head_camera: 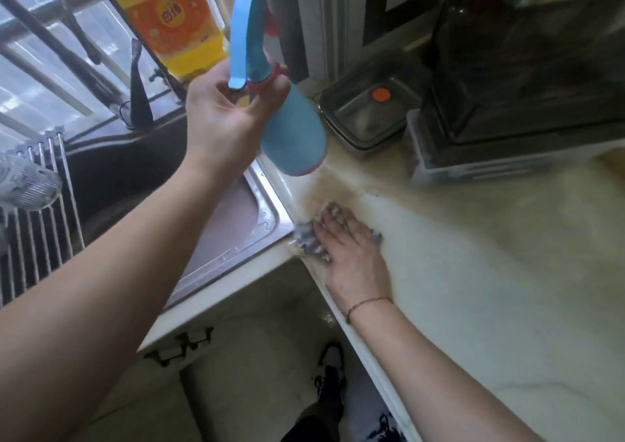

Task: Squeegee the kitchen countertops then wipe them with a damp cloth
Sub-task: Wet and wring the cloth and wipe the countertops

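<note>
My left hand point(225, 116) grips a blue spray bottle point(291, 133) by its neck and holds it tilted in the air above the sink corner, its blue trigger head pointing up. My right hand point(348, 248) lies flat, fingers spread, pressing a blue-and-white patterned cloth point(309, 242) onto the pale marble countertop point(490, 272) right at the corner beside the sink. Most of the cloth is hidden under the hand. No squeegee is in view.
A steel sink point(236, 238) lies left of the cloth, with a black faucet point(138, 93), a yellow detergent bottle point(179, 25) and a metal drying rack point(37, 211). A lidded steel container point(368, 110) and a dark appliance on a tray point(527, 96) stand at the back.
</note>
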`<state>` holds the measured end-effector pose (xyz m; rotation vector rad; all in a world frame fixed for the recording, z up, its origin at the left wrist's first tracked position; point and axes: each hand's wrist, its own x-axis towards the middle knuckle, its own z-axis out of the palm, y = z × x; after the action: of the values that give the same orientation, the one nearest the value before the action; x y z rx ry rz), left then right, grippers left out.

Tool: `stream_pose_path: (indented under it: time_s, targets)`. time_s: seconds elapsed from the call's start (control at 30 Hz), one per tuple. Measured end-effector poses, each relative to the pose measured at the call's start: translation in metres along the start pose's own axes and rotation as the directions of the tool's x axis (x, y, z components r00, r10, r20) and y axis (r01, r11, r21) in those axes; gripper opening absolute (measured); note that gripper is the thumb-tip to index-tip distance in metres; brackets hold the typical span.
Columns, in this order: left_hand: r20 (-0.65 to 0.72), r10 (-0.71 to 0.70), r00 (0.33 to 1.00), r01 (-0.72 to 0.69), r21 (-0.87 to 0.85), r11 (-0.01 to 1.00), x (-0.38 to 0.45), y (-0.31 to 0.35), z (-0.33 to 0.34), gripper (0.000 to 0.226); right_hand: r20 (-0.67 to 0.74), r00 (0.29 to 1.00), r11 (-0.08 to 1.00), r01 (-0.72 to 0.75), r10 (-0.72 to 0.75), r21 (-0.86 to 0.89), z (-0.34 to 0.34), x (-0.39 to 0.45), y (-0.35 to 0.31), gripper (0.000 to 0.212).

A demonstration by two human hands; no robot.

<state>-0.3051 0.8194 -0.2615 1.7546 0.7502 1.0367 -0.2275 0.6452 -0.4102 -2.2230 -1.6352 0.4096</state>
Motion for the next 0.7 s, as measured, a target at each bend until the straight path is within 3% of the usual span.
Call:
stream_pose_path:
  time_s: [0.1,0.3,0.47,0.6,0.7]
  targets:
    - [0.056,-0.001,0.998,0.003,-0.035,0.999,-0.010,0.000,0.006,0.010,0.000,1.000,1.000,0.002,-0.002,0.019,-0.002,-0.040,0.005,0.054]
    - [0.192,-0.065,0.979,0.066,-0.003,0.998,-0.027,-0.012,0.032,0.010,0.007,1.000,0.999,-0.030,0.030,0.019,-0.001,-0.030,-0.003,0.056]
    - [0.199,-0.170,0.965,0.162,0.060,0.985,-0.034,-0.032,0.052,0.015,-0.092,0.995,0.993,0.056,-0.047,0.103,-0.004,-0.044,0.008,0.050]
    - [0.213,-0.161,0.964,0.146,0.082,0.986,-0.035,-0.040,0.056,0.013,-0.096,0.995,0.994,0.037,-0.027,0.103,-0.002,-0.044,0.008,0.051]
    - [0.223,-0.158,0.962,0.134,0.118,0.984,-0.033,-0.041,0.055,0.018,-0.092,0.989,0.992,0.117,-0.112,0.048,-0.004,-0.043,0.015,0.054]
